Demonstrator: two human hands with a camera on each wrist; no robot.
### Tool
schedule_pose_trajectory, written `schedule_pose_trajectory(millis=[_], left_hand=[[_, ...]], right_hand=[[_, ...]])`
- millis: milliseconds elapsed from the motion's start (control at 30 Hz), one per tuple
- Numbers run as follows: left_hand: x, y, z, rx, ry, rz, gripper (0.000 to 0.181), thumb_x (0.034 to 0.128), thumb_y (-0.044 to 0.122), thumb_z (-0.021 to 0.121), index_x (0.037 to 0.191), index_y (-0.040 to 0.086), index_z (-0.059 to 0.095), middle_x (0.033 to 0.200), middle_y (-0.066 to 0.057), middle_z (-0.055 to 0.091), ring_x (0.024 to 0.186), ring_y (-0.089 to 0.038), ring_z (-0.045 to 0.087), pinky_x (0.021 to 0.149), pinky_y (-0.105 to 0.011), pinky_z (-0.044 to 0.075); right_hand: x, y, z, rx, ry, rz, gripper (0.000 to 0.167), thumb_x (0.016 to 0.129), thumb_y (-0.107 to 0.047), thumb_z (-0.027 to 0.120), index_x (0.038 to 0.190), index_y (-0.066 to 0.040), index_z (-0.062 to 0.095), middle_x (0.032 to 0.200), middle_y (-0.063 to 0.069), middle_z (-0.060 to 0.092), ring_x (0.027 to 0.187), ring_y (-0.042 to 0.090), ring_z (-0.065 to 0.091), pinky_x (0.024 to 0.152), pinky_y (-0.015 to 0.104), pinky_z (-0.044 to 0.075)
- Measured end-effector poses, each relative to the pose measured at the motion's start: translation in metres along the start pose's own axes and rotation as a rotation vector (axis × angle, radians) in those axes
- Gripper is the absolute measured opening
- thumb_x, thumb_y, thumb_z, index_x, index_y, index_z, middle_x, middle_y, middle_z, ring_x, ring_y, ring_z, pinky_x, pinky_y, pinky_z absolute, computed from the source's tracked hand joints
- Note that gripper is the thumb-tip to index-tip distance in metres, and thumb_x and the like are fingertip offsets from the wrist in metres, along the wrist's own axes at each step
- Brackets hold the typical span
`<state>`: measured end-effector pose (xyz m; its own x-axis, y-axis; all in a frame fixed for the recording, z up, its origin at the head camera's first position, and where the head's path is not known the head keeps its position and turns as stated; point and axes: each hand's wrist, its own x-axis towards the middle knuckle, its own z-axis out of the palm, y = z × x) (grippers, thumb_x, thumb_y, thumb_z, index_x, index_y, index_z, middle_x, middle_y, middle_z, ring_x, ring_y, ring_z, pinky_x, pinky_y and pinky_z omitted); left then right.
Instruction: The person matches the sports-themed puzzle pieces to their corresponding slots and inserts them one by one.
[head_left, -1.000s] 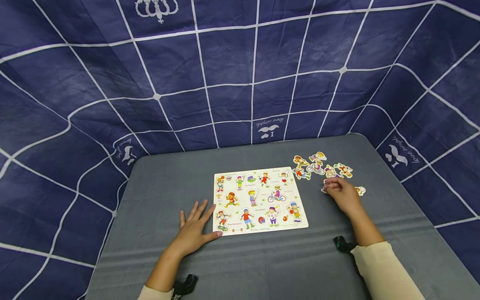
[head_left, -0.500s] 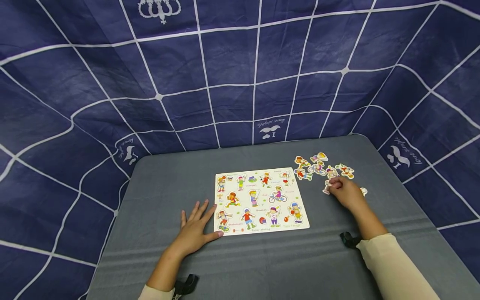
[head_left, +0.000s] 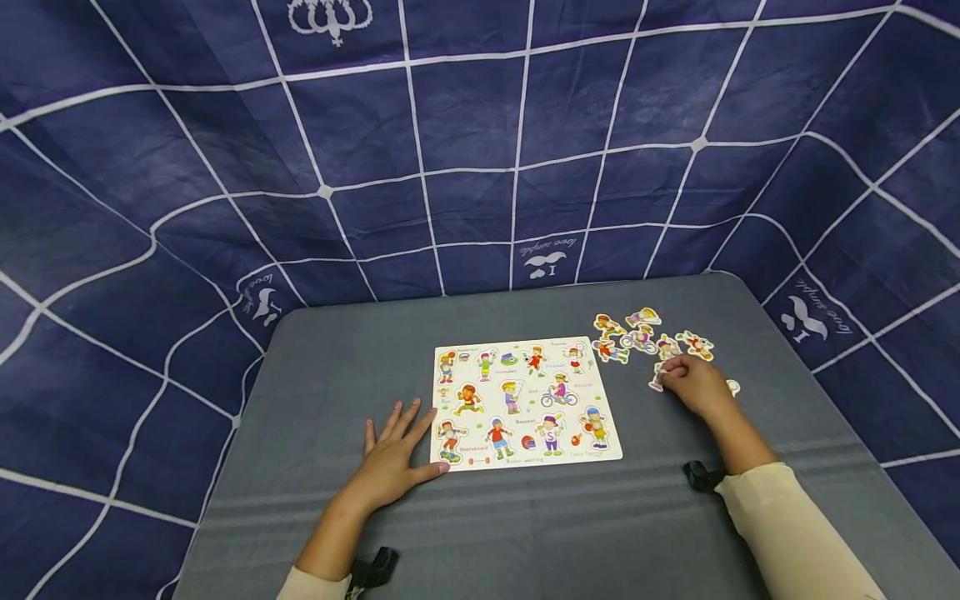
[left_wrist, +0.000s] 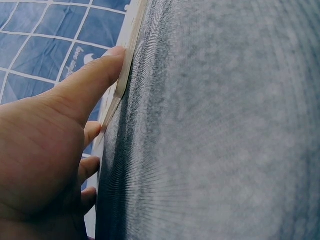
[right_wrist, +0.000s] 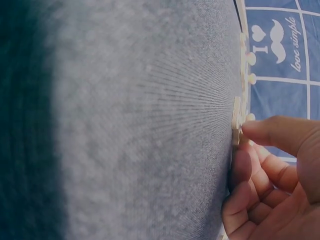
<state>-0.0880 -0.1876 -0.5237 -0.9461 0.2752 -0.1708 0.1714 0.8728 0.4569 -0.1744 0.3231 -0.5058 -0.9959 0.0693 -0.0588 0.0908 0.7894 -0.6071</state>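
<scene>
Two hands, board with "Skateboard" label, "love simple" curtain behind.

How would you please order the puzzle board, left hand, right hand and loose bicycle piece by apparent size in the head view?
Largest to smallest:
Puzzle board
Left hand
Right hand
Loose bicycle piece

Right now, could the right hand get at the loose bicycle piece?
Probably yes: the bicycle piece lies in plain view, a little beyond the right hand. Other loose pieces lie close around it, though, and the hand seems to be pinching another piece, which it would likely have to release first.
</scene>
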Motion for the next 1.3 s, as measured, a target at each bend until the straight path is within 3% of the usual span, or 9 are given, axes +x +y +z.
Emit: schedule_pose_trajectory(millis=[533, 867, 1300], left_hand=[[0.002, -0.001, 0.004, 0.010, -0.002, 0.005, 0.096, 0.0826, 0.070, 0.069, 0.161, 0.031, 0.029, 0.171, -0.007, 0.017, 0.159, -0.037, 0.004, 0.116, -0.076, -0.008], [0.002, -0.002, 0.003, 0.019, -0.007, 0.002, 0.096, 0.0831, 0.069, 0.069, 0.161, 0.031, 0.028, 0.171, -0.007, 0.015, 0.159, -0.037, 0.003, 0.116, -0.077, -0.008], [0.002, -0.001, 0.002, 0.019, 0.001, -0.001, 0.096, 0.0827, 0.070, 0.068, 0.161, 0.031, 0.029, 0.171, -0.007, 0.016, 0.159, -0.037, 0.004, 0.116, -0.077, -0.007]], right_hand=[[-0.004, 0.006, 0.000, 0.016, 0.013, -0.004, 0.020, 0.091, -0.015, 0.067, 0.100, 0.003, 0.068, 0.077, 0.003, 0.070, 0.063, 0.007, 0.053, 0.057, 0.025, 0.041], [-0.007, 0.003, -0.002, 0.023, 0.040, -0.013, 0.021, 0.092, -0.014, 0.067, 0.104, 0.003, 0.068, 0.082, 0.009, 0.071, 0.066, 0.009, 0.054, 0.059, 0.026, 0.042], [-0.014, -0.011, -0.003, 0.080, 0.090, -0.042, 0.021, 0.091, -0.013, 0.071, 0.105, 0.003, 0.069, 0.087, 0.010, 0.071, 0.067, -0.005, 0.052, 0.060, 0.020, 0.043]])
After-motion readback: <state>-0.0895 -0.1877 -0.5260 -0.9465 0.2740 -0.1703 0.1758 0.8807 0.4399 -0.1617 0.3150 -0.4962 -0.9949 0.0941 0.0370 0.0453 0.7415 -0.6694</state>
